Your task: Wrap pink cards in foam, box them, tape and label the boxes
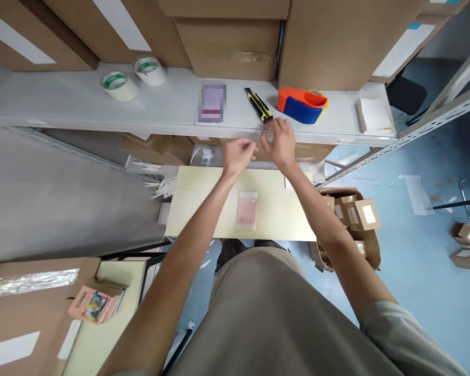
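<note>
Both my hands are raised over the front edge of the shelf, a small gap between them. My left hand [238,155] has its fingers curled in towards the thumb; whatever may be in the pinch is too small to see. My right hand [281,142] is bent with thumb and forefinger brought close, right by the lower end of a yellow-black utility knife [258,104]. Whether it touches the knife I cannot tell. Below, a pinkish booklet in a clear sleeve [246,210] lies on the pale yellow tabletop [203,193].
Along the shelf [172,107] are two tape rolls [119,87], a blurred purple packet [212,103], an orange-blue tape dispenser [302,105] and white paper [376,116]. Large cartons [231,47] stand behind. A carton of small boxes [370,250] sits right; pink booklets [94,305] lie lower left.
</note>
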Tool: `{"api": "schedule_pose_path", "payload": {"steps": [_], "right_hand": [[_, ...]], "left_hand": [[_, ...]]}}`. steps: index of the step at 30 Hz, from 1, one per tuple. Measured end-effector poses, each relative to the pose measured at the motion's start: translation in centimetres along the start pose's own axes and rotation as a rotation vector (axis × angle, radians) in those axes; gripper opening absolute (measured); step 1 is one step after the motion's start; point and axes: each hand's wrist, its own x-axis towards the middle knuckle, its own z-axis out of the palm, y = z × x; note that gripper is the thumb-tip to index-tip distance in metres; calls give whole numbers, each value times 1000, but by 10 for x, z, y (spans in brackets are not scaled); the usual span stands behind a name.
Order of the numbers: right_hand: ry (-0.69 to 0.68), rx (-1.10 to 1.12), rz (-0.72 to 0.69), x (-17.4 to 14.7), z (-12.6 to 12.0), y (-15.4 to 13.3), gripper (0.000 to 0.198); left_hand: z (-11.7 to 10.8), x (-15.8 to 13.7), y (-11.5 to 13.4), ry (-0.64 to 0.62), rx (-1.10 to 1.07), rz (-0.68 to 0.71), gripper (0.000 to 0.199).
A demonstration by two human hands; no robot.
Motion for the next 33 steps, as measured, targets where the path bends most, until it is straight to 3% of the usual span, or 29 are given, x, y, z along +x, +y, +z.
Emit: {"api": "schedule_pose_path", "payload": {"steps": [4,7,10,13,17,19,23,25,28,33], "right_hand": [[50,-17,26,64,-7,-7,53],[59,-11,126,94,5,-4,55],[125,83,94,104,15,0,50],[188,105,129,88,15,-4,39],[237,86,184,20,15,-21,33],[238,100,178,-28,25,-26,39],[-46,97,173,-136,64,-16,55],[-135,112,214,-186,84,-4,54],[-208,148,398,-245,103,7,48],[-260,263,616,-291,124,-22,43]], "left_hand": [[-12,30,54,48,32,90,18],[-22,36,68,73,53,110,18],[-33,38,53,76,84,99,22],[-43,36,2,50,120,45,27],[-54,1,-111,-62,336,-33,19],[-59,-34,-169,-164,535,-68,29],[-62,-108,-252,-422,736,-129,61],[-59,-134,-275,-467,739,-96,68],[-52,-154,-291,-464,708,-19,73],[-54,-154,-297,-490,685,40,68]]}}
